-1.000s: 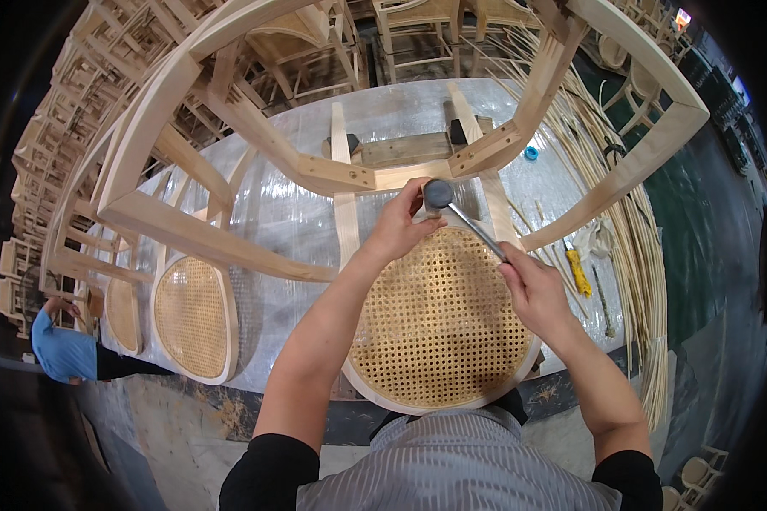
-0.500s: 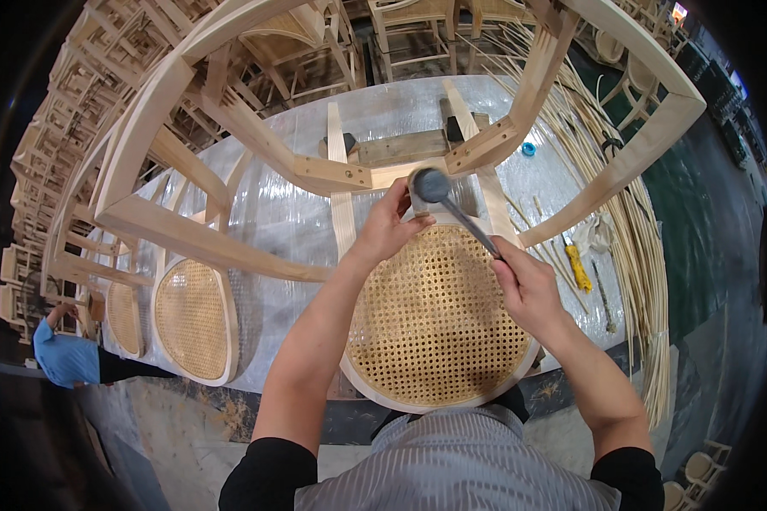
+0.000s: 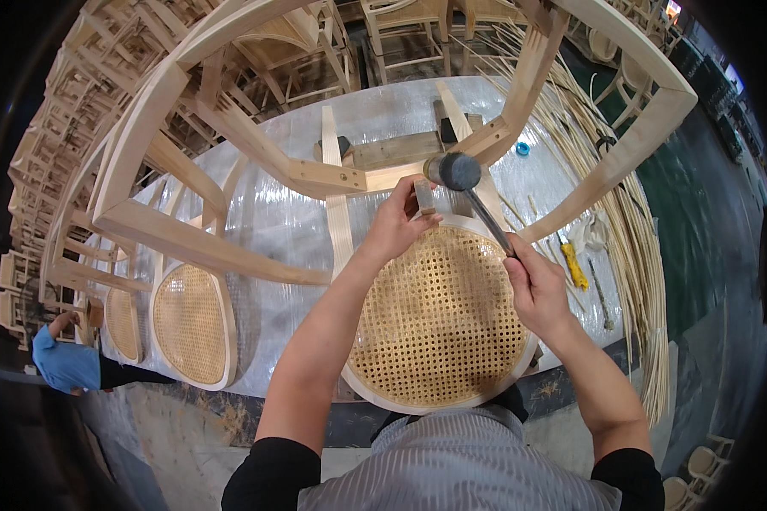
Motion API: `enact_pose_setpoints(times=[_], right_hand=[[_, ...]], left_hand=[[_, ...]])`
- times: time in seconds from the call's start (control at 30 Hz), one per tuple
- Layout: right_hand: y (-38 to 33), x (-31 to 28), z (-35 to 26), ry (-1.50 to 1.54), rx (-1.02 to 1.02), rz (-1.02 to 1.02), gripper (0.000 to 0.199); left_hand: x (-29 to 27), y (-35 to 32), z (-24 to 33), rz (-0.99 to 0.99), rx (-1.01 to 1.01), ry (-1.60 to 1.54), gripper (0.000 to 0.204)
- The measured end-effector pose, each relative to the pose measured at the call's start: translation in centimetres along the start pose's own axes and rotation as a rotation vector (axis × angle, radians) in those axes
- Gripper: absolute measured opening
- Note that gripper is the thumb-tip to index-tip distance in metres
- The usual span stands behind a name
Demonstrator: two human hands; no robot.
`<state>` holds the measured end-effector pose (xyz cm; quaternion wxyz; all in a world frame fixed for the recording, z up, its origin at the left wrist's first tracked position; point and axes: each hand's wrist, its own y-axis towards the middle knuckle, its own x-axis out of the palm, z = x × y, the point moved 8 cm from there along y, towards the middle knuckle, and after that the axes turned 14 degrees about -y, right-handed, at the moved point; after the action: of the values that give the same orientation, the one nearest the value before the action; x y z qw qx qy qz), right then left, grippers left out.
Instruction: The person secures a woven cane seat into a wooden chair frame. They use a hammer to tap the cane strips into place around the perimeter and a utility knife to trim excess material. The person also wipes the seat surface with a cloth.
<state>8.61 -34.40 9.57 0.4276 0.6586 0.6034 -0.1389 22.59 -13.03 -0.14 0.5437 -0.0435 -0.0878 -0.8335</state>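
Note:
My left hand (image 3: 390, 226) grips a small wooden block (image 3: 424, 196) upright at the far rim of a round cane-webbed chair seat (image 3: 439, 324). The seat has a pale wooden ring and lies right in front of me. In my right hand (image 3: 540, 288) is the handle of a mallet (image 3: 458, 171) with a dark, rubber-looking head. That head hangs just to the right of the block, with a small gap between them. Beyond the seat, the curved chair frame (image 3: 311, 176) spreads to both sides, its legs resting on the table.
Long rattan strips (image 3: 637, 255) lie along the table's right side, beside a yellow-handled tool (image 3: 574, 266) and a blue ring (image 3: 522, 149). More cane seats (image 3: 192, 322) stand at left, near another person in blue (image 3: 66, 358). Stacked chair frames (image 3: 55, 170) fill the background.
The mallet head has moved to the right, away from the block, and my right hand has shifted slightly right with it. My left hand keeps its place on the block.

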Motion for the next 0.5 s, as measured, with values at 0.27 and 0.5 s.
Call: enact_pose_setpoints(times=[0.27, 0.5], right_hand=[[-0.2, 0.1, 0.3, -0.070, -0.022, -0.038, 0.033], [-0.2, -0.4, -0.1, -0.080, -0.009, -0.058, 0.035]], left_hand=[[0.3, 0.6, -0.3, 0.016, -0.012, -0.061, 0.071], [1.1, 0.2, -0.3, -0.002, 0.056, -0.037, 0.069]])
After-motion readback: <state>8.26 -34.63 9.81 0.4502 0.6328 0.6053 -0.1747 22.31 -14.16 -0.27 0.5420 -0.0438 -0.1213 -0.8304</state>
